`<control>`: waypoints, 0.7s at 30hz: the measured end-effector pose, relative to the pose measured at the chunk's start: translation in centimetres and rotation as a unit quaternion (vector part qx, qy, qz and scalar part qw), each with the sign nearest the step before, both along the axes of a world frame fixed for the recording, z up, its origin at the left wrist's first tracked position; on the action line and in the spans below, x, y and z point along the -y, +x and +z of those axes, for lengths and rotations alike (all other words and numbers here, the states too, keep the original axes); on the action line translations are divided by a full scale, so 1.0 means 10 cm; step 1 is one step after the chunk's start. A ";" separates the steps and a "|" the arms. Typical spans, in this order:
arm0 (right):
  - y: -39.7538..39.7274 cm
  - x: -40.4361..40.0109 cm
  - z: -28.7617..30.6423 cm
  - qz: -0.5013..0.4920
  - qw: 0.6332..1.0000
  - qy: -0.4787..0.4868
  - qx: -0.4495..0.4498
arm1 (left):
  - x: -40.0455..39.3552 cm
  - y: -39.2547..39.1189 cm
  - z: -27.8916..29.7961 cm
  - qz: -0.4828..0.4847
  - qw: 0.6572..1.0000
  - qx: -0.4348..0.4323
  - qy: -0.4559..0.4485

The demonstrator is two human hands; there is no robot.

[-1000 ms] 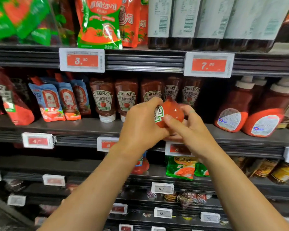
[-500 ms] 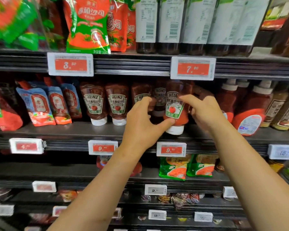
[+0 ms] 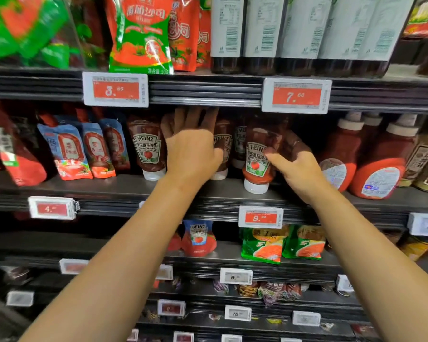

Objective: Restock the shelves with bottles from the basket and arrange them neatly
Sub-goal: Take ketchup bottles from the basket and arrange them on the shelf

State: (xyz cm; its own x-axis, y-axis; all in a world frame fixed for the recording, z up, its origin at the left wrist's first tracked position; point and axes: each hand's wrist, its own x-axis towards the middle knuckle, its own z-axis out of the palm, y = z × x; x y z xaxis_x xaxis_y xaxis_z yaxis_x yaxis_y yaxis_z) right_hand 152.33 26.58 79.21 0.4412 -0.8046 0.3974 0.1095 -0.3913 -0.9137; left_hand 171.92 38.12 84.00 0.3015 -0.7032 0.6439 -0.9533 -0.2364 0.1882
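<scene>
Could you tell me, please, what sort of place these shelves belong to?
Most likely a supermarket's sauce aisle: dark metal shelves carry red-and-white electronic price tags on their edges, with rows of upside-down red Heinz ketchup bottles and red and green sauce pouches.

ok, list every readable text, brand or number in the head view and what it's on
"HEINZ": ketchup bottle in the right hand
"HEINZ": bottle beside the left hand
"HEINZ": pouch one shelf down
"3.": red price tag
"7.": red price tag
"9.": tag under the bottles
"4.": left tag
"15.": tag at right edge
Digits after the points, barcodes, small print: unreadable.
</scene>
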 end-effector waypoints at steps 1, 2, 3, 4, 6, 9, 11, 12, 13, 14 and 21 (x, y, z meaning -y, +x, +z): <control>0.00 -0.01 0.00 -0.018 1.000 -0.012 -0.011 | 0.02 0.04 0.01 0.001 1.000 0.029 0.011; 0.00 -0.01 -0.01 -0.038 0.999 -0.023 -0.016 | 0.04 0.07 0.02 0.002 0.998 0.053 0.020; 0.01 0.00 -0.02 -0.059 0.998 -0.032 -0.014 | 0.06 0.11 0.03 0.004 0.997 0.067 0.032; 0.02 0.01 -0.02 -0.076 0.996 -0.037 -0.005 | 0.08 0.14 0.05 0.007 0.996 0.073 0.046; 0.05 0.03 -0.03 -0.108 0.993 -0.049 0.006 | 0.13 0.18 0.07 0.011 0.995 0.070 0.071; 0.13 0.06 -0.07 -0.147 0.987 -0.063 -0.004 | 0.17 0.21 0.07 -0.005 0.997 0.054 0.061; 0.19 0.07 -0.10 -0.163 0.985 -0.063 -0.008 | 0.18 0.24 0.05 -0.011 0.997 0.064 0.047; 0.22 0.06 -0.11 -0.169 0.984 -0.063 -0.012 | 0.18 0.25 0.04 -0.013 0.997 0.070 0.042; 0.24 0.06 -0.12 -0.173 0.983 -0.062 -0.016 | 0.19 0.27 0.04 -0.016 0.996 0.073 0.038; 0.27 0.06 -0.12 -0.175 0.983 -0.059 -0.017 | 0.20 0.29 0.03 -0.019 0.996 0.075 0.036; 0.37 0.02 -0.16 -0.182 0.982 -0.041 -0.028 | 0.29 0.33 0.02 -0.006 0.994 0.097 0.056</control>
State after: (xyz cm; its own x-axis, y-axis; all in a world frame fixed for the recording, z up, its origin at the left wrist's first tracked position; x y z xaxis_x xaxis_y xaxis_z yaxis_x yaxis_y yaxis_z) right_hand 156.06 26.36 77.65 0.1542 -0.8796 0.4500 -0.1009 -0.4671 -0.8784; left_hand 175.25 35.24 84.15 0.1711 -0.7770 0.6058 -0.9719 -0.2341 -0.0257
